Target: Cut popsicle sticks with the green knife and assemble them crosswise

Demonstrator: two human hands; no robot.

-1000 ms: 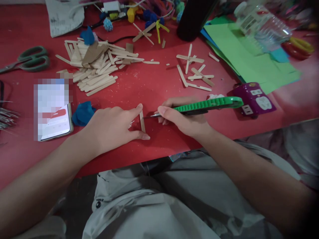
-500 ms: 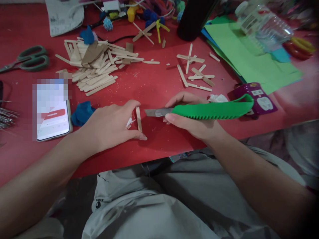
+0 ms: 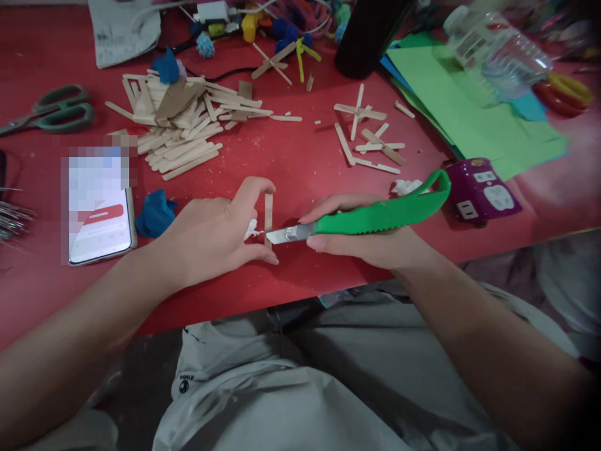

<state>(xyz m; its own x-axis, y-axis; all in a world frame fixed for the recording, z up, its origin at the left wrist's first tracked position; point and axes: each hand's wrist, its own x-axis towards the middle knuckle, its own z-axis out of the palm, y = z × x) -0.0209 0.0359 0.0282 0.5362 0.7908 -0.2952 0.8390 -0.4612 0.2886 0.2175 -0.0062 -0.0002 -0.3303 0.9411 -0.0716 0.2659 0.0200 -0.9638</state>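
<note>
Between thumb and forefinger, my left hand (image 3: 206, 235) grips a short wooden craft stick (image 3: 268, 216) by its two ends, just above the red tabletop. A crumpled white scrap (image 3: 251, 229) shows beside the stick, close to my left fingers. My right hand (image 3: 357, 241) is closed around a green utility knife (image 3: 375, 216) with its blade out. The blade (image 3: 283, 235) points left, and its tip meets or overlaps the lower half of the stick; whether it cuts in, I cannot tell.
A pile of craft sticks (image 3: 188, 125) lies at the back left, with crossed sticks (image 3: 359, 113) at the back right. Around them are a phone (image 3: 99, 213), scissors (image 3: 61, 109), blue crumpled paper (image 3: 154, 213), a purple box (image 3: 483, 191), green paper (image 3: 483, 94) and a plastic bottle (image 3: 502, 50).
The knife has moved left and slightly down, so its blade now reaches the stick. My left hand has shifted the stick slightly right.
</note>
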